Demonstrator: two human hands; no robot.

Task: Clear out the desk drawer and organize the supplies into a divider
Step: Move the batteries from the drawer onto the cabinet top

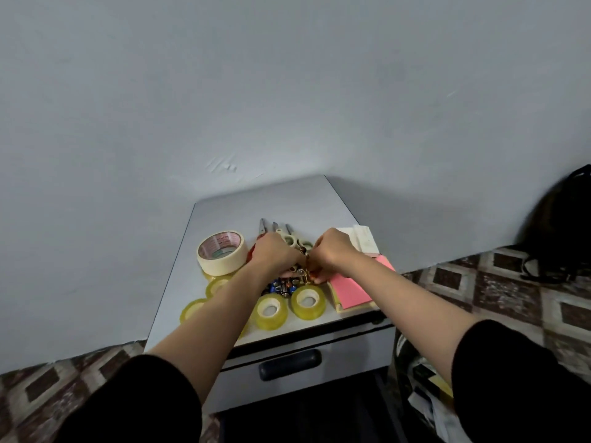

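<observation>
Grey counter [275,203] against wall [287,91]: left hand [275,254] and right hand [332,251], forearms converging, grips curled, pinching binder clips [287,286]; scissors [263,226] lie lengthwise, blades toward wall.

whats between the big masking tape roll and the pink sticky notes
In the head view, the left hand and right hand meet there over a pile of small binder clips, fingers curled into it. The scissors lie just behind them.
</observation>
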